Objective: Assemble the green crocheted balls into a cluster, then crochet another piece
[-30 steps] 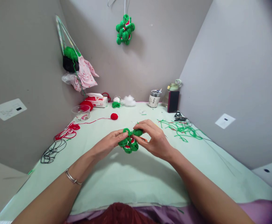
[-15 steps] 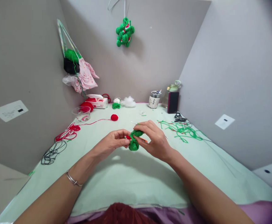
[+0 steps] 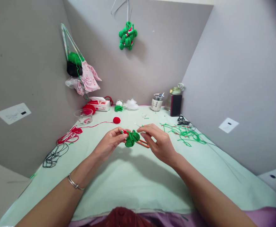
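While the left hand point(image 3: 110, 141) pinches a small green and red yarn toy point(image 3: 130, 138) between thumb and fingers, the right hand point(image 3: 160, 142) has its thumb and fingertips almost closed around a thin stick point(image 3: 138, 125). The toy is up above the table point(image 3: 133, 186), between the hands. Behind it, a red yarn ball point(image 3: 116, 120) sits on the table. Cut green yarn point(image 3: 184, 133) lies to the right.
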Tool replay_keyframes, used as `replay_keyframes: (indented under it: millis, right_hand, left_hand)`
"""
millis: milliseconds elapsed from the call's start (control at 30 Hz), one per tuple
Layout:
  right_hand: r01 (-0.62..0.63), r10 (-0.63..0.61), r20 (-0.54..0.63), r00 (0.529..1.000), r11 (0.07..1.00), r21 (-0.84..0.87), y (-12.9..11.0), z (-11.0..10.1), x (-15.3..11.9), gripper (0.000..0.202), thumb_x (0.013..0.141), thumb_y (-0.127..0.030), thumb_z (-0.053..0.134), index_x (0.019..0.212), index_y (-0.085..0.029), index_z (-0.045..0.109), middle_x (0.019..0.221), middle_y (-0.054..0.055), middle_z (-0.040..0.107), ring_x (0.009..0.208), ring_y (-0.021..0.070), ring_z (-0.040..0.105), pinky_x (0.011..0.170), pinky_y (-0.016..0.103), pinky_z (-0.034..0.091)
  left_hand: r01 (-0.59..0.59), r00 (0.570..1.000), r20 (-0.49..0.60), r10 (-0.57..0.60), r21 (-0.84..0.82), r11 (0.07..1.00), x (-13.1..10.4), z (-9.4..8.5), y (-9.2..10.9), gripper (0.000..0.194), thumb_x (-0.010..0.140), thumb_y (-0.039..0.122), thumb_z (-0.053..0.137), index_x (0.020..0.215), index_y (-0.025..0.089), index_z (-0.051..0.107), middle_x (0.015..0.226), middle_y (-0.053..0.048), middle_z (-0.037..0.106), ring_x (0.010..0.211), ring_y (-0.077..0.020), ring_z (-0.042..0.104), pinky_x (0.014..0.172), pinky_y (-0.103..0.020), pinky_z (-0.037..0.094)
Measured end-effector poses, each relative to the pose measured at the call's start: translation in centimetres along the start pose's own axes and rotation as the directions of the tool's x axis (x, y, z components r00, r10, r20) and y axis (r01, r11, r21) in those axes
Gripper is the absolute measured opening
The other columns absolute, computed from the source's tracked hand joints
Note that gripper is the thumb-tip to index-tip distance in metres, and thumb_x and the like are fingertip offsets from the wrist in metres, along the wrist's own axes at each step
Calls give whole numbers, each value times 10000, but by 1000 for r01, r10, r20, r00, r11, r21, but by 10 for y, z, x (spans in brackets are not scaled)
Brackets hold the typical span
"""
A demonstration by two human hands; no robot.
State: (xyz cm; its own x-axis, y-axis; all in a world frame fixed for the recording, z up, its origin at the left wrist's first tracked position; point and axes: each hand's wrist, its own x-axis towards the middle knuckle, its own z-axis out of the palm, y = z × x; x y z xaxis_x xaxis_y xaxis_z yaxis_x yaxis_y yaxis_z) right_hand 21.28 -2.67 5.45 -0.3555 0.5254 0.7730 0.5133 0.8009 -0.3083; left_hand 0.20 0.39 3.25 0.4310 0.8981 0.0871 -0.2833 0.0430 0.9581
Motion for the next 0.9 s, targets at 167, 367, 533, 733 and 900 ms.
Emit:
replay_keyframes:
  millis: [167, 367, 533, 733, 900]
  right_hand:
    - [-133, 132, 18, 991, 987, 91, 0, -1, 1, 221, 1001, -158, 439, 1049, -225, 644, 966, 57, 715, 894, 165, 655, 775, 304, 506]
    - [-328, 331, 23, 943, 917, 226, -1, -1, 0, 238, 992, -200, 467, 1197, -232, 581, 945, 27, 736, 668, 116, 581, 648, 269, 478]
    - [-369, 389, 12, 921, 861, 351, -1, -4, 3, 66, 926, -222, 602, 895, -210, 660, 858, 19, 688, 682, 116, 564, 627, 258, 459]
    - [-363, 366, 46, 930, 887, 284, -3, -4, 5, 90, 875, -171, 658, 851, -215, 733, 815, 19, 586, 742, 131, 556, 613, 254, 443]
    - [-373, 361, 96, 928, 887, 274, -4, -1, 4, 146, 885, -141, 630, 890, -217, 755, 758, 13, 567, 695, 128, 547, 578, 252, 424]
  left_hand:
    - [-41, 999, -9, 41, 13, 999, -3, 2, 1, 167, 814, 283, 732, 893, 170, 638, 1036, -48, 679, 894, -172, 608, 829, -305, 443]
    - [-45, 999, 4, 45, 16, 999, -6, 9, 4, 184, 859, 322, 689, 945, 206, 574, 833, 0, 682, 767, -139, 594, 755, -261, 431]
    - [-9, 998, 56, 10, -20, 1000, -8, 12, 5, 198, 867, 359, 675, 928, 194, 584, 796, -11, 672, 685, -141, 587, 665, -262, 446]
    - [-4, 1000, 24, 5, -59, 998, -6, 10, 2, 125, 840, 286, 721, 882, 183, 663, 845, -1, 654, 794, -131, 610, 767, -246, 473]
    - [8, 999, 37, -6, -63, 998, -5, 9, 1, 161, 856, 316, 704, 907, 164, 697, 887, -41, 686, 852, -162, 629, 844, -288, 486]
